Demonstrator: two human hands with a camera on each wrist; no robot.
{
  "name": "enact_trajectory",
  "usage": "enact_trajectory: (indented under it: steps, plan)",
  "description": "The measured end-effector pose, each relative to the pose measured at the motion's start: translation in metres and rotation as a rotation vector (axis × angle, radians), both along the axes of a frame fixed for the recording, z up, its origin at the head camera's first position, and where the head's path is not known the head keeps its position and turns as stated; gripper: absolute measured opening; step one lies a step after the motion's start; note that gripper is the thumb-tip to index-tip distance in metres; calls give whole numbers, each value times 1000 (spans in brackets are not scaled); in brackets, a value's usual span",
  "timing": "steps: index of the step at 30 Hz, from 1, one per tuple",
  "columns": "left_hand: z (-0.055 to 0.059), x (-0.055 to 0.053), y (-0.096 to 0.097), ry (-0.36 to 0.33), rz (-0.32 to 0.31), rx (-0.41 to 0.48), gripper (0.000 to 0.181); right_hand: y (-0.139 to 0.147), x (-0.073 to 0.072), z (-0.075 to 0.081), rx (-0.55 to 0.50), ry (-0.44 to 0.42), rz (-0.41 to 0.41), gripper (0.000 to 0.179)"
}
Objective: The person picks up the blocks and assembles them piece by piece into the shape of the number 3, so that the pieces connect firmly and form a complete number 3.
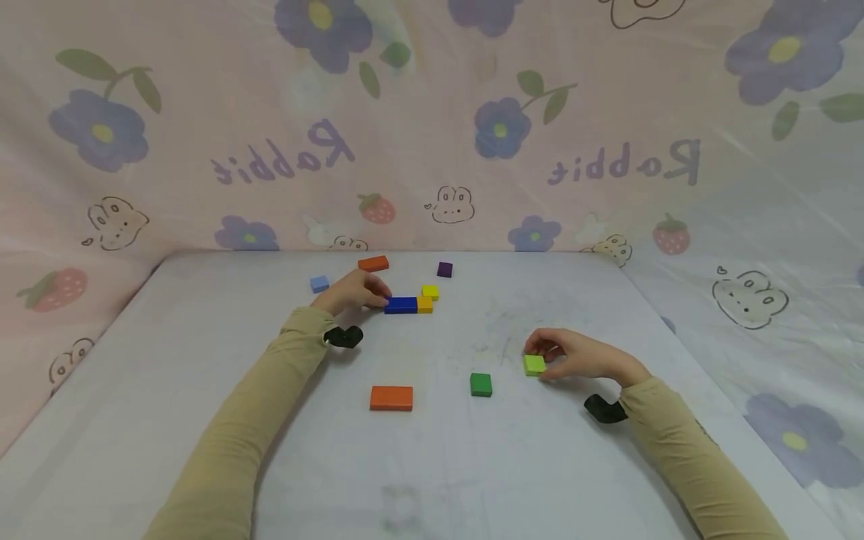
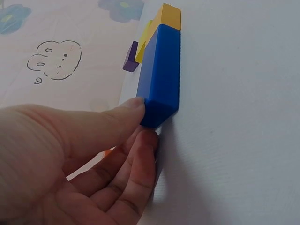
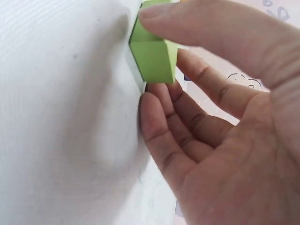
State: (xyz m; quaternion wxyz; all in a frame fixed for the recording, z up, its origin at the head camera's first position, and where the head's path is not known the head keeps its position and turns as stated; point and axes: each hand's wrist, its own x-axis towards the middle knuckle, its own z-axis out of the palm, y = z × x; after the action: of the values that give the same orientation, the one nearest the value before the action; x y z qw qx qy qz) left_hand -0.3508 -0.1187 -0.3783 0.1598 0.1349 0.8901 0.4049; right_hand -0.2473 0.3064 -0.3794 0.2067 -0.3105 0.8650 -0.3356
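My left hand [image 1: 351, 291] is at the left end of a long blue block [image 1: 401, 305]. In the left wrist view its thumb touches the top edge of that end, with the other fingers bent just below. A small orange-yellow block [image 1: 424, 304] meets the blue block's right end, in line with it. Just behind that stands a bright yellow block [image 1: 430, 292]. My right hand [image 1: 580, 356] pinches a lime green block [image 1: 534, 365] at the right, its thumb on the near side. In the right wrist view the lower fingers curl beneath the lime green block [image 3: 154, 61].
A green block [image 1: 481, 385] lies left of the right hand, and an orange block [image 1: 391, 398] lies further left. Behind the left hand are another orange block [image 1: 373, 263] and a light blue block [image 1: 319, 284]. A purple block [image 1: 445, 269] sits near the back wall.
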Motion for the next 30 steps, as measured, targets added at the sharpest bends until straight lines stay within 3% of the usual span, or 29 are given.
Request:
enact_trajectory:
  steps: [17, 30]
  plan:
    - [-3, -3, 2, 14, -2, -39, 24, 2, 1, 1, -5, 8, -19, 34]
    - [-4, -2, 0, 9, 7, -39, 24, -16, -20, 17, -27, 90, -19, 33]
